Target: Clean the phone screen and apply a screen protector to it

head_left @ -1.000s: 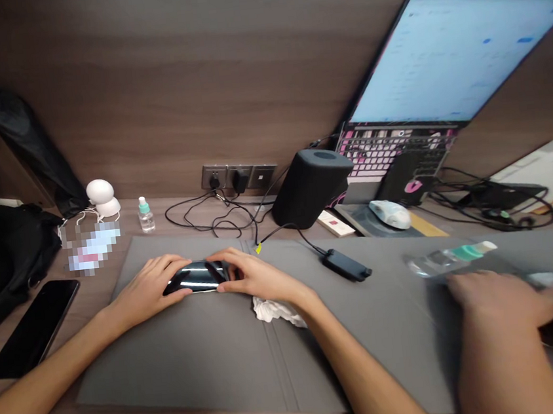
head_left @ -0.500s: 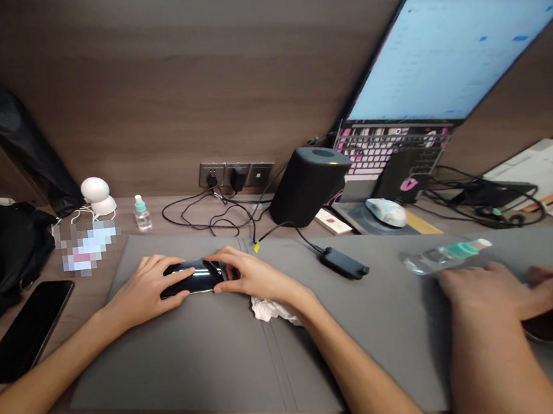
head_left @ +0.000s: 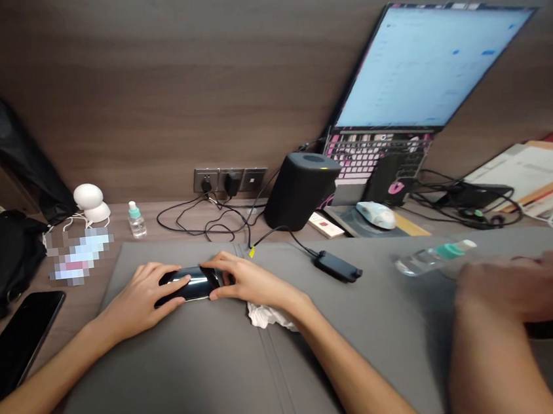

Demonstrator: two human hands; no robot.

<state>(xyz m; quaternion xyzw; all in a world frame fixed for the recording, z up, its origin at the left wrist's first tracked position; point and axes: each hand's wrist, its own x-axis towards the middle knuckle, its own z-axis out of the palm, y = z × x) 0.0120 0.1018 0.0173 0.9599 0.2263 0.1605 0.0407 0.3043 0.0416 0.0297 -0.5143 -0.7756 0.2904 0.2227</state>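
Note:
A black smartphone [head_left: 193, 285] lies flat on the grey desk mat [head_left: 185, 368], glossy side up. My left hand [head_left: 140, 299] grips its left end, thumb on top. My right hand [head_left: 242, 281] pinches its right end with fingers curled round the edge. A crumpled white tissue [head_left: 267, 316] sits on the mat just under my right wrist. Both of my forearms reach in from the lower edge.
Another person's hand [head_left: 522, 286] works at the right beside a lying clear bottle [head_left: 430, 258]. A second black phone [head_left: 12, 347] lies far left. Behind: small bottle [head_left: 135, 220], black speaker [head_left: 300, 188], cables, small black box [head_left: 337, 266], open laptop [head_left: 421, 80], papers.
My hands and the phone have stayed put on the mat. The other person's hand at the right has shifted and lifted a little. The camera has tilted slightly.

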